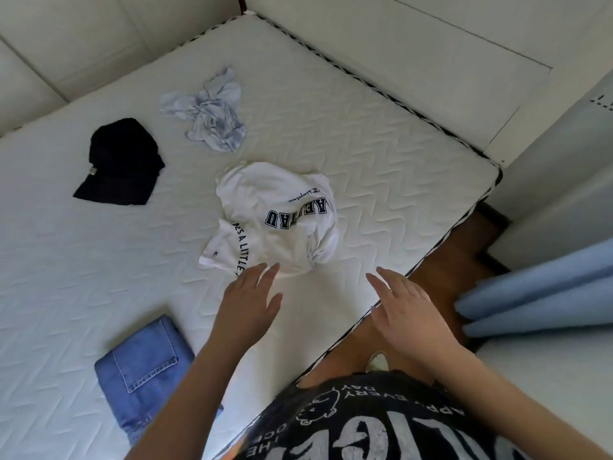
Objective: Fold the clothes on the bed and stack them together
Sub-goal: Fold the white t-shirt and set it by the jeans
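A crumpled white T-shirt [272, 217] with dark lettering lies in the middle of the white quilted mattress [381, 144]. My left hand [247, 302] hovers open just below its near hem, fingers spread. My right hand [406, 310] is open too, over the mattress's near edge, to the right of the shirt. Folded blue jeans [142, 366] rest at the near left. A black garment [121, 162] lies loosely bunched at the far left. Further back, a pale blue-and-white garment [212, 114] is crumpled.
The mattress's right edge [441, 237] drops to a brown wooden floor [454, 260]. A light blue curtain [537, 293] hangs at the right. White padded panels [83, 44] border the bed at the back and left.
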